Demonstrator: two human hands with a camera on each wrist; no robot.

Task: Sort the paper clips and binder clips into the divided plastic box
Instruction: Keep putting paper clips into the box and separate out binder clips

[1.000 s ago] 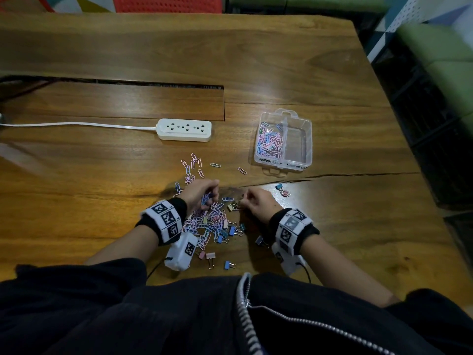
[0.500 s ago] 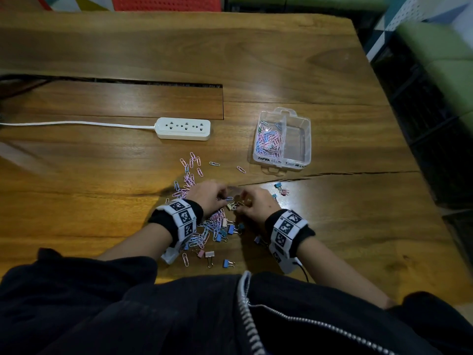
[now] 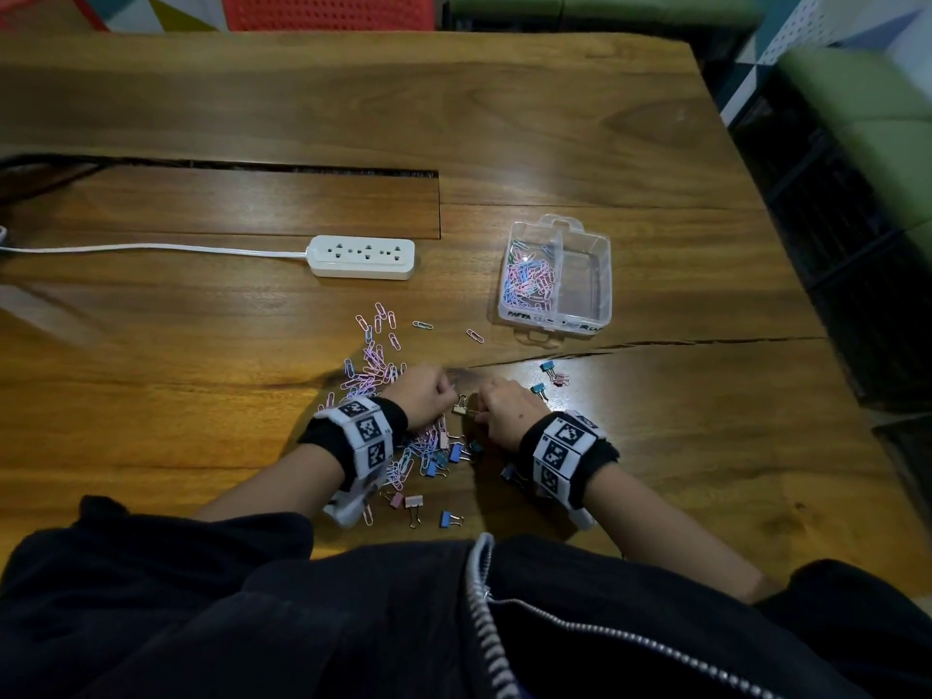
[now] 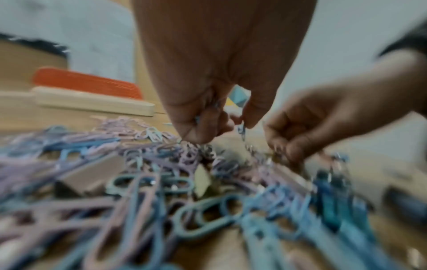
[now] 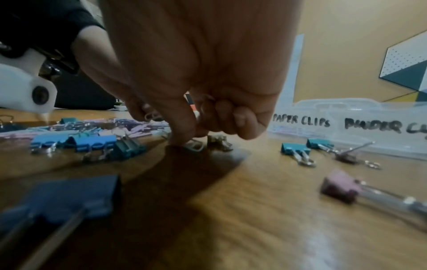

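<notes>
Pastel paper clips (image 3: 377, 368) lie heaped on the wooden table (image 3: 655, 446), with small binder clips (image 3: 444, 464) mixed in near me. My left hand (image 3: 428, 396) hovers over the heap, its fingers curled round several paper clips (image 4: 241, 128). My right hand (image 3: 504, 408) is close beside it. Its fingers are curled on a few paper clips (image 5: 151, 116), and one fingertip presses a pale clip (image 5: 194, 146) to the table. A beige binder clip (image 3: 460, 409) sits between the hands. The clear divided box (image 3: 600, 274) stands beyond them, with paper clips in its left compartment.
A white power strip (image 3: 362, 257) with its cord lies left of the box. Teal and pink binder clips (image 3: 547, 375) are scattered right of my right hand. More binder clips (image 3: 428, 509) lie near my body. A crack (image 3: 706, 341) runs through the table.
My left hand has shifted right across the heap until it is close to my right hand. The right hand has stayed about where it was.
</notes>
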